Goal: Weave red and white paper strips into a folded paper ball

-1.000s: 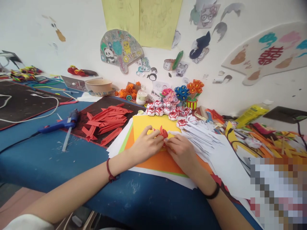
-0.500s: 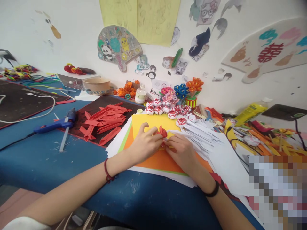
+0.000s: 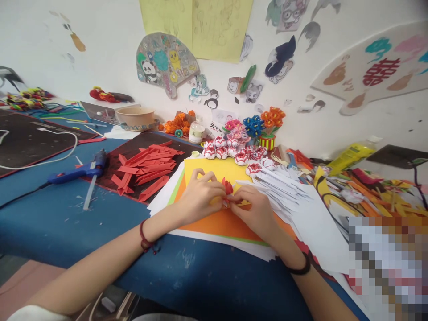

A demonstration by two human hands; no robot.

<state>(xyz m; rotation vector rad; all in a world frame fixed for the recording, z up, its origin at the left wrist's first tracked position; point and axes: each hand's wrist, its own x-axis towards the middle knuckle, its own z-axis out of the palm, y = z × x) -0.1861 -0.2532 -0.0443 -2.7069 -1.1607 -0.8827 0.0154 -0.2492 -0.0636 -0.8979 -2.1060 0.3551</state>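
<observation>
Here, left hand (image 3: pixel 202 196) and right hand (image 3: pixel 257 208) pinch a pointed, folded red paper piece (image 3: pixel 227 186)

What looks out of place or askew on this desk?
At right, the yellow bottle leans steeply beside jumbled paper scraps, while the labelled bottle stands upright. Whitish smudges also mark the front of the blue tabletop, possibly dried residue.

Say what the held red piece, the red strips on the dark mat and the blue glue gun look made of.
Held red piece: likely paper, fairly matte; pointed, folded edges.
Red strips: likely paper, matte; straight creases, flat facets.
Glue gun: probably plastic body, slight sheen; smooth, moulded-looking shape.
</observation>
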